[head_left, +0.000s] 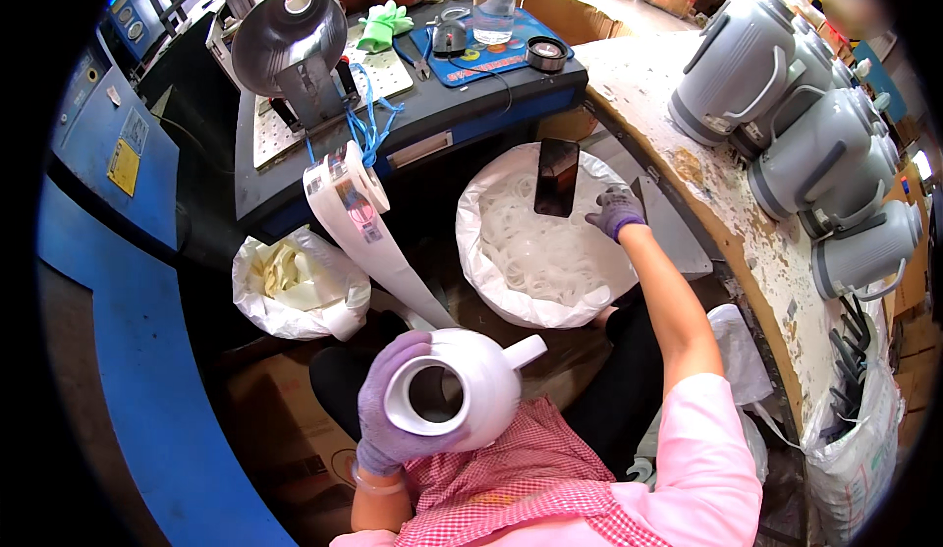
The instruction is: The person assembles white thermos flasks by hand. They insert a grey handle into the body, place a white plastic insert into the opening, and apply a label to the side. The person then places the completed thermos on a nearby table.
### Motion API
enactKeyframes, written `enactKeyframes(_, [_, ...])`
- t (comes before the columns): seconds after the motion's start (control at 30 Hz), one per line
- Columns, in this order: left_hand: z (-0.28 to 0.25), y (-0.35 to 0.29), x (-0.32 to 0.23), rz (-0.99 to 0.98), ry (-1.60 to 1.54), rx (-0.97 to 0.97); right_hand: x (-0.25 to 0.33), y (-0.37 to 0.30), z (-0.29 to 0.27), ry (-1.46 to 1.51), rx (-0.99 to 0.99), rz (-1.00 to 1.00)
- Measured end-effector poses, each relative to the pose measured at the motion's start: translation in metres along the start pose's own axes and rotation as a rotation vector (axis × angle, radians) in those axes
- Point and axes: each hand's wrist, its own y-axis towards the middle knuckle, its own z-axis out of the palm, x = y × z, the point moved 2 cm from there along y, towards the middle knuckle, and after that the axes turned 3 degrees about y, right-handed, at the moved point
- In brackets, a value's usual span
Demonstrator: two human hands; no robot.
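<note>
My left hand (393, 400), in a purple-grey glove, is wrapped round a white jug-shaped shell (481, 390) with a spout and a side handle. The shell is tilted so its wide round opening shows, and it rests near my lap. My right hand (617, 211), in a matching glove, reaches over the right side of a white sack (475, 262). Its fingers are slightly bent and apart, with nothing visible between them. Many translucent plastic rings (540, 262) fill the sack. A black phone (557, 179) stands at the sack's far side, close to my right hand.
Grey jugs (737, 66) line the worn curved bench (707, 193) on the right. Ahead, a dark table (413, 120) bears a lamp-like metal bowl (290, 41), pliers (417, 61) and a glass of water (494, 7). A label roll (344, 189) hangs beside a smaller sack (295, 316).
</note>
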Motion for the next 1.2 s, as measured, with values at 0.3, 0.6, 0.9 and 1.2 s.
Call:
enactKeyframes(0.3, [0.036, 0.023, -0.009, 0.132, 0.127, 0.046, -0.004, -0.002, 0.053, -0.26, -0.144, -0.391])
enactKeyframes(0.6, [0.048, 0.004, -0.018, 0.165, 0.321, -0.073, 0.098, -0.229, -0.148, 0.645, -0.348, -0.979])
enactKeyframes(0.9, [0.077, -0.014, -0.037, 0.314, 0.44, -0.136, 0.135, -0.291, -0.143, 0.722, -0.089, -1.077])
enactKeyframes(1.2, [0.082, -0.023, -0.056, 0.324, 0.489, -0.146, 0.14, -0.315, -0.15, 0.249, -0.152, -0.964])
